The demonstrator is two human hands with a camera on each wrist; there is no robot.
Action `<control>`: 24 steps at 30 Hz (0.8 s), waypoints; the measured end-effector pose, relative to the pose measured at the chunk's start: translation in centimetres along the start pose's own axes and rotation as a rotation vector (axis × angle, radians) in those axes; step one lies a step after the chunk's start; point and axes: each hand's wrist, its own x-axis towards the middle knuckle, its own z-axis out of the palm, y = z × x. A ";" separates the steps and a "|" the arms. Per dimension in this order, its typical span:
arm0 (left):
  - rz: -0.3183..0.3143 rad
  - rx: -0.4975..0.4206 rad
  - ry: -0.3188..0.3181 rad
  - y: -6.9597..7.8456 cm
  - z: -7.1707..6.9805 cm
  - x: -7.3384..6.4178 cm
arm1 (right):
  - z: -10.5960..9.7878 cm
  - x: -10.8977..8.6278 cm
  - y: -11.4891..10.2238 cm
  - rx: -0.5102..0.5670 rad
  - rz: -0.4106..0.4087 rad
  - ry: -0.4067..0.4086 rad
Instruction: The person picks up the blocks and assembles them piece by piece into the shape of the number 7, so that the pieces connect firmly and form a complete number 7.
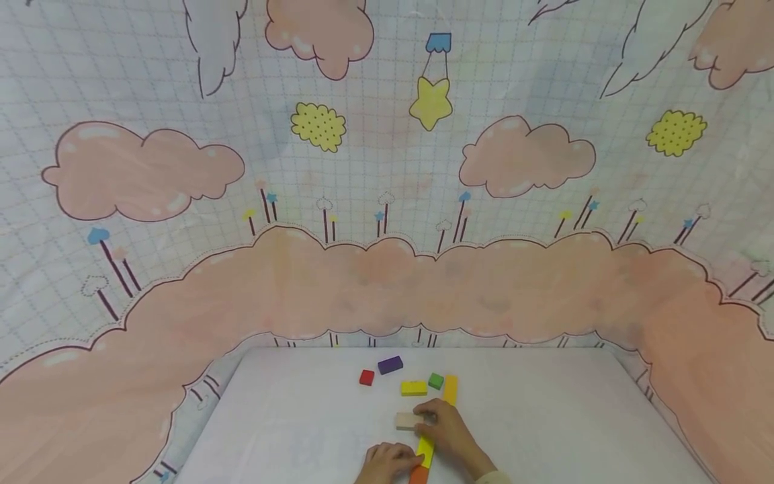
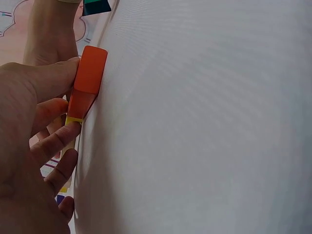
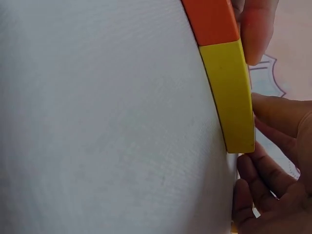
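Note:
My right hand (image 1: 444,427) pinches a pale wooden block (image 1: 408,421) between thumb and index finger, beside a line of blocks on the white table. A yellow block (image 1: 426,450) lies partly under that hand, end to end with an orange block (image 1: 418,475) nearer me. My left hand (image 1: 387,464) is at this joint. In the left wrist view, its thumb and index finger grip the orange block (image 2: 90,73), and another fingertip is by the yellow edge. The right wrist view shows the yellow block (image 3: 228,97) touching the orange one; the wooden block is hidden there.
Farther along lies an amber-yellow block (image 1: 450,390), partly behind the right hand. Beyond the hands are a green cube (image 1: 436,381), a yellow block (image 1: 414,388), a red cube (image 1: 366,378) and a purple block (image 1: 390,365). A dark green object (image 2: 96,6) shows in the left wrist view.

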 end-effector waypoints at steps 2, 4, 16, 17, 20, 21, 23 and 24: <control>-0.006 -0.001 0.000 -0.1 0.1 0.1 | 0.0 0.0 0.0 -0.001 0.003 0.002; -0.015 0.002 0.000 0.0 0.2 0.1 | 0.1 0.0 0.0 -0.004 0.006 0.003; -0.041 0.015 0.002 0.5 -0.1 0.0 | 0.1 0.3 -0.2 -0.005 0.049 0.004; -0.040 0.014 0.001 0.5 -0.1 0.0 | 0.1 0.4 -0.1 -0.008 0.048 0.006; -0.039 0.018 0.000 0.5 -0.1 0.0 | 0.0 0.5 0.1 -0.019 0.037 0.011; -0.039 0.022 -0.001 0.5 -0.1 0.0 | 0.0 0.5 0.2 -0.020 0.038 0.012; -0.039 0.034 -0.001 0.6 -0.1 0.0 | -0.1 0.6 0.5 -0.024 0.038 0.015; -0.039 0.038 -0.002 0.6 -0.1 0.0 | -0.2 0.7 0.6 -0.026 0.039 0.016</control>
